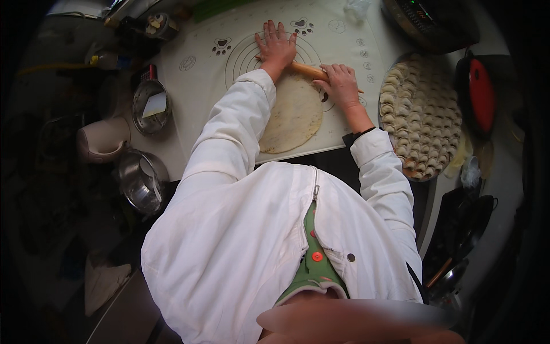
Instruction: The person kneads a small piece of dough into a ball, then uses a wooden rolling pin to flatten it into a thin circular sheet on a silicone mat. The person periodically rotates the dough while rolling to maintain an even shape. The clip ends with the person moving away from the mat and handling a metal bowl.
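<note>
A wooden rolling pin (309, 70) lies slantwise across the far part of a flat, roundish sheet of dough (292, 117). My left hand (276, 47) rests palm down over the pin's left part, its fingers stretched out and spread beyond it. With curled fingers and the thumb on the near side, my right hand (342, 85) grips the pin toward its right end. Under the dough lies a white pastry mat (200, 86) printed with circles and paw marks. Both hands hide parts of the pin.
On the right, a round tray (405, 169) bears rows of dumplings, with a red-and-black object (481, 94) beside it. A dark appliance (432, 26) stands far right. Metal bowls (137, 180) and a beige handled appliance (103, 139) are on the left.
</note>
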### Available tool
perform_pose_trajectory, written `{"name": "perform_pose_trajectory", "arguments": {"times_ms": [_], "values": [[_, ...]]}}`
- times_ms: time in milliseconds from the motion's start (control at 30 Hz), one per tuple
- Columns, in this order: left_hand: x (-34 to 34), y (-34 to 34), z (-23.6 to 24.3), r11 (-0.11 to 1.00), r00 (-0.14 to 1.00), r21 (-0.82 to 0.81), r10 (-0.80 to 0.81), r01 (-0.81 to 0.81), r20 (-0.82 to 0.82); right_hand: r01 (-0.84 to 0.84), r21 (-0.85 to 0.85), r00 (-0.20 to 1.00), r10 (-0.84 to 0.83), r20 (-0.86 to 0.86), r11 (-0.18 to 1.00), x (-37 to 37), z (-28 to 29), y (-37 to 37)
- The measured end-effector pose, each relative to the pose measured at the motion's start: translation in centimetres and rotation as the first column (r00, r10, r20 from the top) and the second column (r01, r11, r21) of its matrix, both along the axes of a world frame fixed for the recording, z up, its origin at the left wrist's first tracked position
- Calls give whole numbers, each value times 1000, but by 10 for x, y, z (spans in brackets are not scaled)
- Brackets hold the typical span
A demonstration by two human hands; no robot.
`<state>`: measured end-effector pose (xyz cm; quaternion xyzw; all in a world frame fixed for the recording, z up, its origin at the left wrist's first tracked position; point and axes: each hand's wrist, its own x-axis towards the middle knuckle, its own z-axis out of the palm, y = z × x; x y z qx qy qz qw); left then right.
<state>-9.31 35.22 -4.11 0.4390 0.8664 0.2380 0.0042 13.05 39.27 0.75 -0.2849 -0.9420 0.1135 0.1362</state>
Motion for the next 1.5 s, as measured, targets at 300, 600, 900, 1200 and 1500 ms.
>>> {"name": "perform_pose_trajectory", "arguments": {"times_ms": [300, 600, 900, 1200, 1500], "values": [[-40, -124, 82, 915, 995, 394, -98, 81, 24, -70, -182, 955, 13, -298, 981, -38, 34, -29], [44, -264, 50, 972, 999, -228, -51, 50, 4, -367, 94, 930, 364, 47, 926, -76, -7, -102], [-35, -203, 12, 966, 950, -81, 221, -244, -223, -188, 81, 982, 189, -6, 979, -169, -29, -56], [-84, -182, -12, 931, 928, 71, 362, -357, -90, -501, -52, 860, 491, -140, 864, -170, -10, -36], [-98, -185, 11, 962, 964, 94, 247, -256, 94, -479, 8, 871, 476, -122, 878, -148, 18, -58]]}}
